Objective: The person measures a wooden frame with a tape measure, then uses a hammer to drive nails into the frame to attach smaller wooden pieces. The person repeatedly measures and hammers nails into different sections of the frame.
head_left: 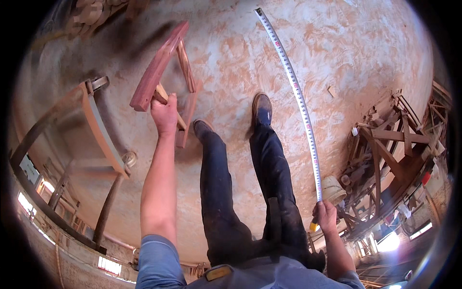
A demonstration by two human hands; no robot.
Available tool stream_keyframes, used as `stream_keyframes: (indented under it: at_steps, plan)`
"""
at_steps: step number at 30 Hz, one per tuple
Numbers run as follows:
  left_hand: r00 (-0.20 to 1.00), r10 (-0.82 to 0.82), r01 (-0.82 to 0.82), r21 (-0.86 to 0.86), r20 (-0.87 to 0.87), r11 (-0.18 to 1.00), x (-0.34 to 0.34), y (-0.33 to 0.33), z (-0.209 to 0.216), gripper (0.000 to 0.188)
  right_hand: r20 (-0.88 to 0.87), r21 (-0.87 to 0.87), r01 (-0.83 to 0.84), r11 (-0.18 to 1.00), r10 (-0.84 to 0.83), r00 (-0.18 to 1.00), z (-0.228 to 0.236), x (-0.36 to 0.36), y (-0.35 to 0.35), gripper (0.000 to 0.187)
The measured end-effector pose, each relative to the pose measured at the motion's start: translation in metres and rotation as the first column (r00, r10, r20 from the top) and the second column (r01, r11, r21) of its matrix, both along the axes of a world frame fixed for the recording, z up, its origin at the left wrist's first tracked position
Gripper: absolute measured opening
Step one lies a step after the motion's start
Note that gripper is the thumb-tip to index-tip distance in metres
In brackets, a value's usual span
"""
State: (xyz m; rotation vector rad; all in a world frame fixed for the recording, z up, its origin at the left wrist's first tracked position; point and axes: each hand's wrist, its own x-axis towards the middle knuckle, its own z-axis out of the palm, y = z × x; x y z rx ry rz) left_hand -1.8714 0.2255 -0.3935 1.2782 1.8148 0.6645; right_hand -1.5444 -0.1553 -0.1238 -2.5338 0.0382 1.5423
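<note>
My left hand is closed around a lighter crosspiece of a reddish wooden frame, at the upper left. Two thick reddish rails make up the frame's long sides, joined by thinner crosspieces, and it is held tilted above the floor. At the lower right, my right hand grips a tape measure, with a bit of its yellow case showing below the fingers. From that hand the white tape blade runs out far ahead in a long curve. Its metal end hook touches nothing that I can make out.
On the left stands a wooden frame on casters. A heap of wooden pieces is piled at the right, with a pale bucket beside it. More wood pieces lie at the far left. A small offcut rests on the dusty floor.
</note>
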Motion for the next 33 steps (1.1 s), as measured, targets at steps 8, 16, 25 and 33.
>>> stream_keyframes:
  at_steps: [8,16,25,33]
  plan:
    - [0.986,-0.07,0.084,0.089,-0.152,0.992,0.003,-0.012,0.0,0.028,0.021,-0.025,-0.084,0.996,0.085,0.996,-0.008,0.003,0.007,0.03]
    - [0.975,-0.104,0.121,0.076,-0.197,0.99,-0.002,-0.017,0.01,0.026,0.034,0.031,-0.076,0.997,0.075,0.997,-0.015,0.006,-0.003,0.032]
    - [0.965,-0.232,0.228,-0.042,-0.125,0.973,-0.018,-0.04,-0.002,0.022,0.017,0.004,-0.018,1.0,0.018,1.0,-0.022,0.006,-0.001,0.03]
    - [0.998,-0.002,-0.007,-0.127,-0.066,0.992,-0.056,-0.038,0.117,0.02,-0.018,0.083,-0.031,0.996,0.033,0.999,0.013,0.012,0.021,0.027]
